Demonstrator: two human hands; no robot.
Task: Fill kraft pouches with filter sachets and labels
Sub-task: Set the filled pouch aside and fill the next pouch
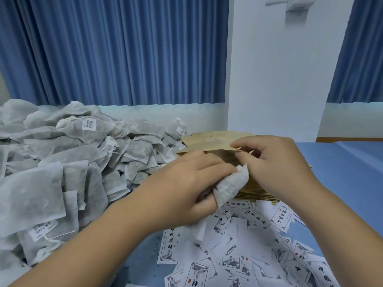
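Okay, I've got both hands over the middle of the blue tabletop (pixel 342 172). My left hand (pixel 186 183) has its grip closed around a white filter sachet (pixel 230 187), which pokes out past the fingertips and points up toward the pouch. My right hand (pixel 275 162) is pinching the upper lip of a kraft pouch (pixel 213 147) between thumb and forefinger, a narrow grip right on the paper edge. The sachet's tip sits at the pouch mouth, touching my right fingers; how far in it is, I cannot tell. That pouch lies on top of a stack of kraft pouches (pixel 252 195) beneath my hands. To the left, a big heap of sachets (pixel 72 162) covers that side of the tabletop, some with small white tags on strings. Nearer to me, printed labels (pixel 238 255) lie scattered loose below my hands. Blue curtains (pixel 114 48) hang behind, with a white pillar (pixel 279 69) beside them.
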